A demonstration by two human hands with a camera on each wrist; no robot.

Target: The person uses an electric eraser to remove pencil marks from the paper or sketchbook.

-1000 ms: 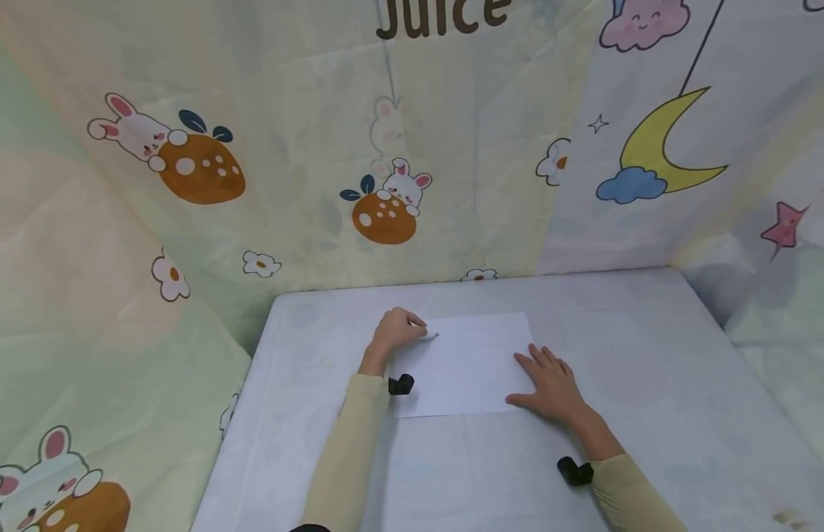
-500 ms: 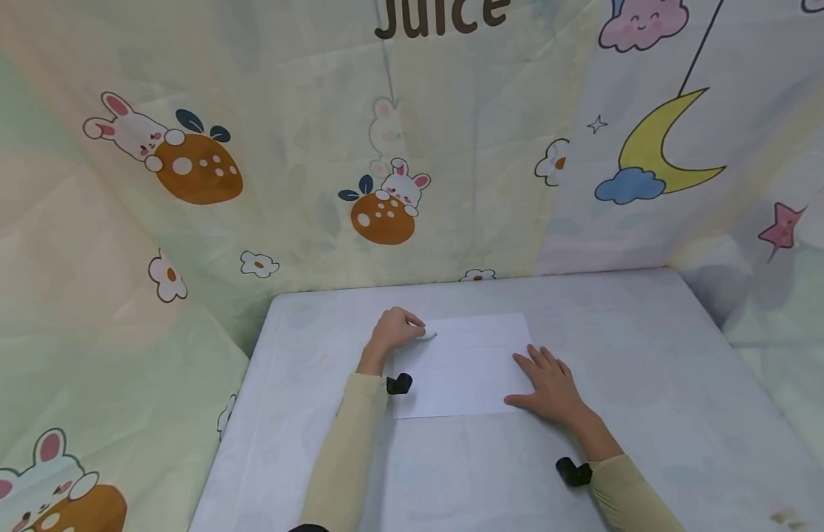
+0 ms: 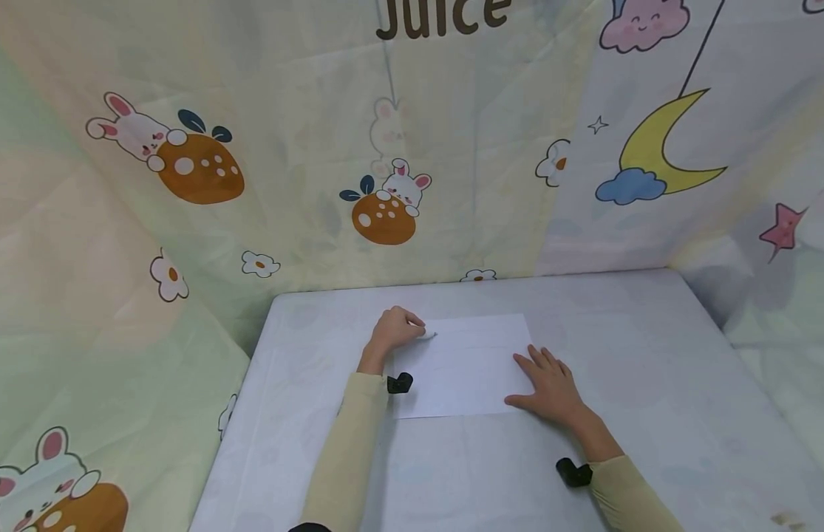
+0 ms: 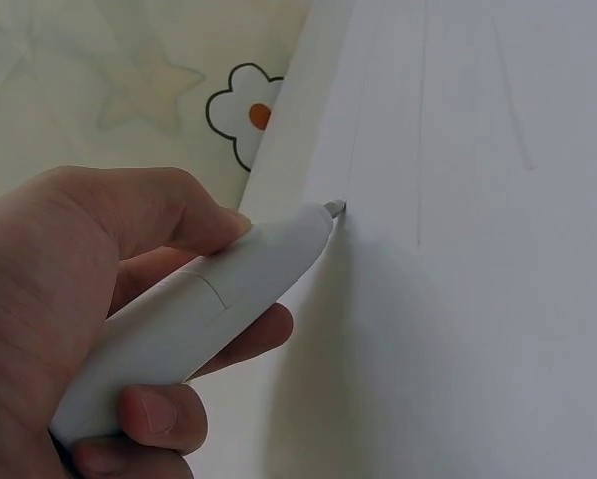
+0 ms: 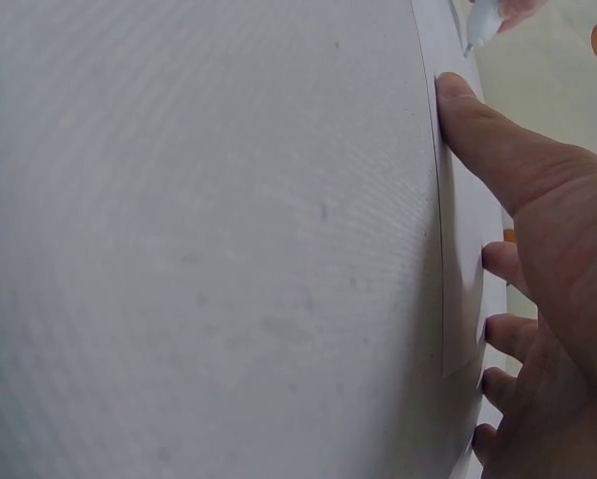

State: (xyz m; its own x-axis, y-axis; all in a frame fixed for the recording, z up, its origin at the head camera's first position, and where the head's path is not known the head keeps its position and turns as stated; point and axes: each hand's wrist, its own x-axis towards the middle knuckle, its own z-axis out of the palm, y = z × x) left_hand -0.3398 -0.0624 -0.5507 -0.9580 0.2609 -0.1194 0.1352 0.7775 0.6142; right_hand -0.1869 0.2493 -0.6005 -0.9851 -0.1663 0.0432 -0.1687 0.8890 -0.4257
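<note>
My left hand (image 3: 395, 329) holds a thick white pen (image 4: 169, 324) between thumb and fingers. It has a seam round its body and a narrow grey tip, which meets the white paper (image 3: 468, 380) near its far left part. Faint thin lines (image 4: 421, 150) run across the sheet in the left wrist view. My right hand (image 3: 554, 388) lies spread at the paper's right edge, its thumb (image 5: 478, 130) on the near edge and the other fingers spread apart. In the right wrist view, only the pen's tip end (image 5: 484, 22) shows at the top.
The paper lies on a table with a pale cloth (image 3: 451, 480). Behind and beside it hangs a printed fabric (image 3: 305, 207) with rabbits, flowers and a moon. Black wrist mounts (image 3: 400, 383) sit by both sleeves.
</note>
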